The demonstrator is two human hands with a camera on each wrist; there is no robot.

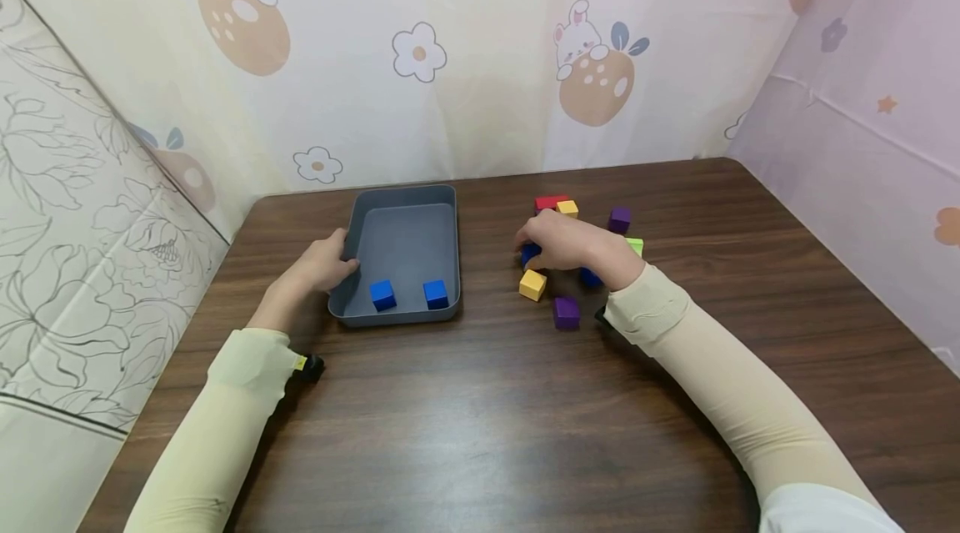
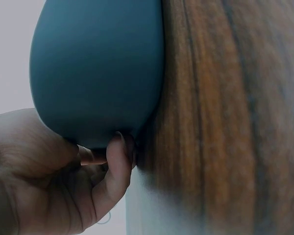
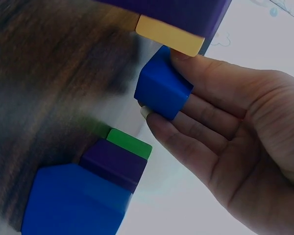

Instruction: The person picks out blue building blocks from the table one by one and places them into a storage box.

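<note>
My left hand [image 1: 322,263] grips the left wall of a grey tray [image 1: 408,197] with a shallow rim. In the left wrist view the curled fingers [image 2: 115,171] press against the tray's outer side, close to the table. Two blue cubes [image 1: 382,295] lie apart inside, along the tray's near end. To the right, my right hand [image 1: 573,243] pinches another blue cube [image 3: 161,88] between thumb and fingers, among loose blocks. A yellow cube [image 1: 532,285] sits just in front of that hand, and a purple cube [image 1: 566,313] is nearer still.
Behind the right hand are a red block [image 1: 551,203], another yellow cube [image 1: 567,208] and a purple cube [image 1: 619,220]. A green block [image 1: 635,245] and a further blue block [image 1: 590,277] are partly hidden by the right hand and wrist. A printed curtain [image 1: 487,57] hangs beyond the dark wooden table [image 1: 450,424].
</note>
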